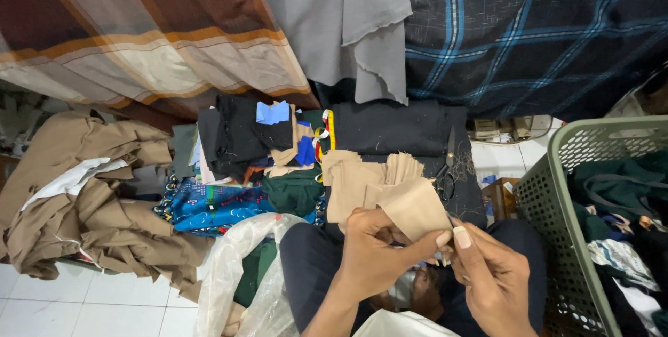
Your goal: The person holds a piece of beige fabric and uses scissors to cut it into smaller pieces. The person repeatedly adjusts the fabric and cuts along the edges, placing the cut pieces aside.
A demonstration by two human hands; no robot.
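Note:
My left hand [376,253] and my right hand [490,274] meet low in the head view, over my lap in dark trousers. Both pinch a small tan fabric piece [416,206] by its lower edge, thumbs nearly touching. Behind it lie more tan fabric pieces [358,177] on a black cloth [396,128]. Black scissors [445,170] rest on that cloth, just right of the tan pieces.
A green plastic laundry basket [557,170] full of clothes stands at the right. A heap of brown cloth [90,198] lies left on white tiles. Black, blue and green fabric scraps [250,149] pile up ahead. A clear plastic bag [236,274] sits by my left knee.

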